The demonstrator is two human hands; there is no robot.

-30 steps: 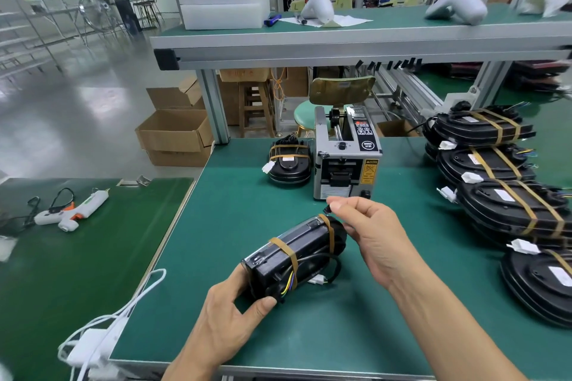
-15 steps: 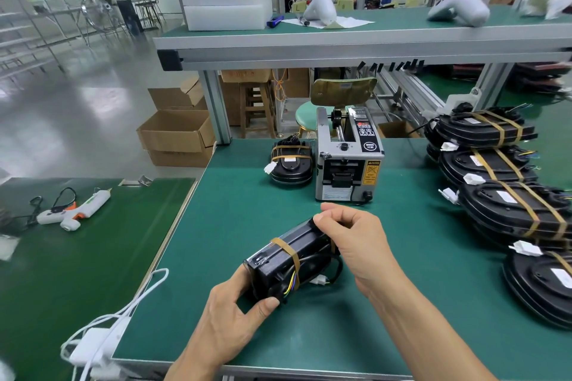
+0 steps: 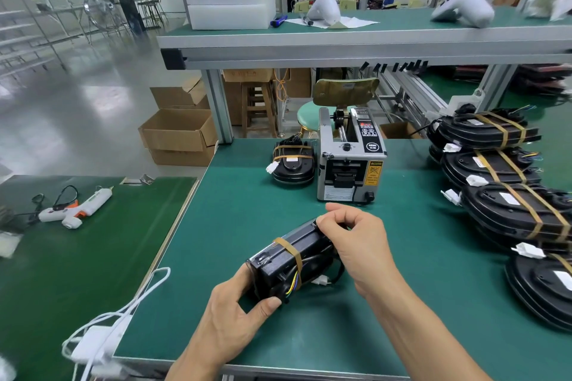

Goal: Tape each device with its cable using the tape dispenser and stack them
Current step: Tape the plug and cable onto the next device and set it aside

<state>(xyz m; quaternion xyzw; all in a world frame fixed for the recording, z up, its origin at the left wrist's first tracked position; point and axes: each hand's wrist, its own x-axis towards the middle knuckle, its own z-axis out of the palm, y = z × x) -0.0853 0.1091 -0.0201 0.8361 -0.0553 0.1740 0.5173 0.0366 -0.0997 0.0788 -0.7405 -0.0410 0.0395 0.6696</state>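
The black device sits tilted just in front of the tape dispenser, left hand gripping its near end, right hand pinching the far end. A poorly pressed strip there could lift, loosening the cable.

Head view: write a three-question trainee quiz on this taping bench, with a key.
1. True or false: the tape dispenser stands on the green table.
2. Which hand grips the near end of the black device? A) left hand B) right hand
3. Fill in: beside the dispenser, on its left in the picture, lies one ____ device.

Key: 1 true; 2 A; 3 taped.
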